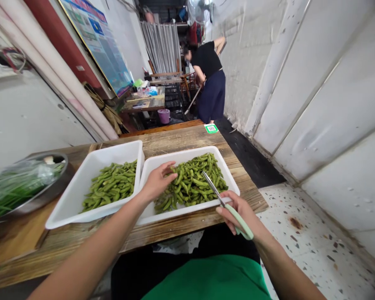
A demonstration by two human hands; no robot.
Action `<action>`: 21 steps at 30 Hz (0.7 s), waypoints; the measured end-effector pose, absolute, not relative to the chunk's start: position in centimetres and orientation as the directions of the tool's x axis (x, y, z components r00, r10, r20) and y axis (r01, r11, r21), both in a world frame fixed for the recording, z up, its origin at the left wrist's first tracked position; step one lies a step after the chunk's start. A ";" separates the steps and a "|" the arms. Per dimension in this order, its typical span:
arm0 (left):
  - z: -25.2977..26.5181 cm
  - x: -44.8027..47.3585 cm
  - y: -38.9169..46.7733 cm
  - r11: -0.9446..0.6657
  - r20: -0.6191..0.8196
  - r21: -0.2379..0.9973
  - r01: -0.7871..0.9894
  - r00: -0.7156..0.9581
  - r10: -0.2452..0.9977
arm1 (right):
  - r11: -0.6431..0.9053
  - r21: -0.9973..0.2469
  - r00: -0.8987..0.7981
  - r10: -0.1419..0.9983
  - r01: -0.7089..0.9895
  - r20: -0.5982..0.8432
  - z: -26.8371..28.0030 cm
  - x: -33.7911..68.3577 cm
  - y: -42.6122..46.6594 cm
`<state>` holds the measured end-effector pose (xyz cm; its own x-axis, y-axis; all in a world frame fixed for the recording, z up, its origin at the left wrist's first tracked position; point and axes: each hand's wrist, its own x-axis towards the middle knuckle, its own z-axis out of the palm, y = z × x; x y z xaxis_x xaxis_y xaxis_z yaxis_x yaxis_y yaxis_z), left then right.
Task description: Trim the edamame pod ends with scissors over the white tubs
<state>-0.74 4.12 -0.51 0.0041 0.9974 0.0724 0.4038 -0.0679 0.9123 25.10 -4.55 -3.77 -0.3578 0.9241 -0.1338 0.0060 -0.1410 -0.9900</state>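
My right hand (236, 212) grips a pair of scissors (211, 183) with pale green handles. The blades appear nearly closed and point up and left over green edamame pods (203, 175) in a shallow white tray (234, 187). At that tray's left side, my left hand (158, 180) hovers at the edge of the pods, thumb and fingers apart, with no pod visible between them. More edamame pods (112, 183) fill part of a deeper white bin (68, 198) on the left, its side against the tray.
A metal bowl (42, 200) with bagged green stalks stands on a wooden board (21, 235) at the far left. The wooden table's (246, 179) right end borders a speckled floor. Beyond it, a person (211, 79) bends over with a long handle. A QR card (211, 128) lies at the far edge.
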 end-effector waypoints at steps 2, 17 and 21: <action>-0.9 -0.9 4.3 -0.067 0.095 0.931 0.359 -0.059 0.994 | -0.144 -0.989 -0.340 0.932 -0.018 -0.130 -3.1 25.4 -4.9; -0.9 -0.8 2.6 -0.107 0.136 0.959 0.262 -0.093 0.986 | 0.012 -0.997 -0.505 0.863 0.075 -0.028 3.3 23.0 -2.3; -0.4 -0.4 2.0 -0.021 0.022 1.000 0.012 -0.053 0.998 | 0.317 -0.904 -0.493 0.858 0.288 0.143 5.1 22.2 1.5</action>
<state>-0.35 2.00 -0.38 -0.0530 0.9984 0.0219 0.0120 -0.0213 0.9997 22.17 1.47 5.12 -0.4933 0.8580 0.1433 0.2882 0.3166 -0.9037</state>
